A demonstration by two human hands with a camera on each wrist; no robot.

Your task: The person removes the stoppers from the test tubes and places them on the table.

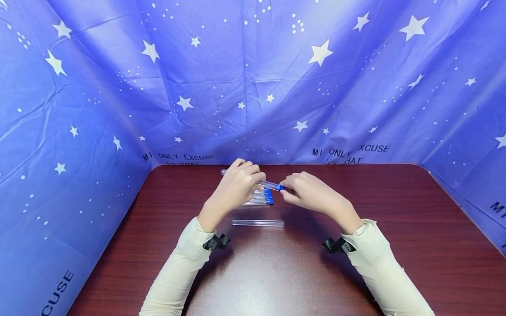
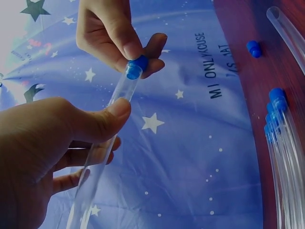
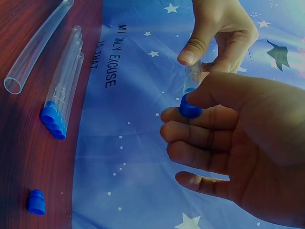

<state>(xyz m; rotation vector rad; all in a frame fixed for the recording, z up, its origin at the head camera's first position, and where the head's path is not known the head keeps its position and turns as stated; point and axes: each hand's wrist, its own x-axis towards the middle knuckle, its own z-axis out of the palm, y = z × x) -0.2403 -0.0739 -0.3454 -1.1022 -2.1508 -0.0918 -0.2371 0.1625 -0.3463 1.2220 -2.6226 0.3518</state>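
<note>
A clear test tube (image 2: 125, 89) is held above the table, tilted, by my left hand (image 1: 241, 182), its thumb and fingers around the tube near the mouth. My right hand (image 1: 310, 191) pinches the blue stopper (image 3: 190, 106) between thumb and forefinger. That stopper sits in the tube's mouth, its ribbed lower part showing through the wall in the left wrist view. Under the hands lies a row of test tubes (image 1: 257, 198) with blue stoppers. Nearer to me, one uncapped tube (image 1: 258, 223) lies across the table.
A loose blue stopper (image 3: 36, 202) lies on the dark red wooden table (image 1: 395, 245), seen in both wrist views. Blue star-printed cloth (image 1: 245, 79) hangs behind the table's far edge and along both sides.
</note>
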